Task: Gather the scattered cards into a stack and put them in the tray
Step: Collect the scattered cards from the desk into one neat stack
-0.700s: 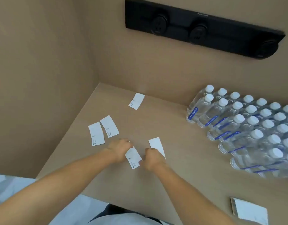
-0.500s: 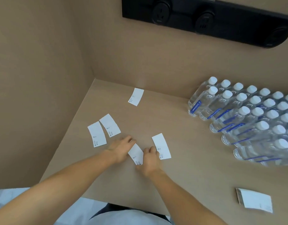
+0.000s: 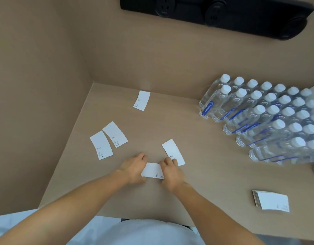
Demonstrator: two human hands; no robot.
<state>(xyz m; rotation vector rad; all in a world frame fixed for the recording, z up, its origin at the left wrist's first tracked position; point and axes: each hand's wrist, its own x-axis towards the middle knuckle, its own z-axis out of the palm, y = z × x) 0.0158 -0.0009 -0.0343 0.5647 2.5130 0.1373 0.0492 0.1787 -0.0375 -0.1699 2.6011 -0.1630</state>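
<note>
Small white cards lie scattered on the tan table. My left hand [image 3: 135, 167] and my right hand [image 3: 170, 171] both pinch one card [image 3: 151, 171], which lies crosswise between them just above the tabletop. Another card [image 3: 173, 151] lies right beyond my right hand, its near end under my fingers. Two cards [image 3: 101, 145] [image 3: 115, 134] sit side by side to the left. One card [image 3: 142, 100] lies far back near the wall. A stack of cards [image 3: 271, 201] rests at the right near the front edge. No tray is in view.
A dense block of water bottles [image 3: 266, 117] with white caps fills the right rear of the table. Tan walls close off the left and back. A black socket strip [image 3: 214, 13] hangs on the back wall. The table's front edge [image 3: 108, 213] is near my body.
The held card has turned from slanted to crosswise between my hands, and both hands now grip its ends. The view has tilted down, which brings the card stack at the right into fuller view.
</note>
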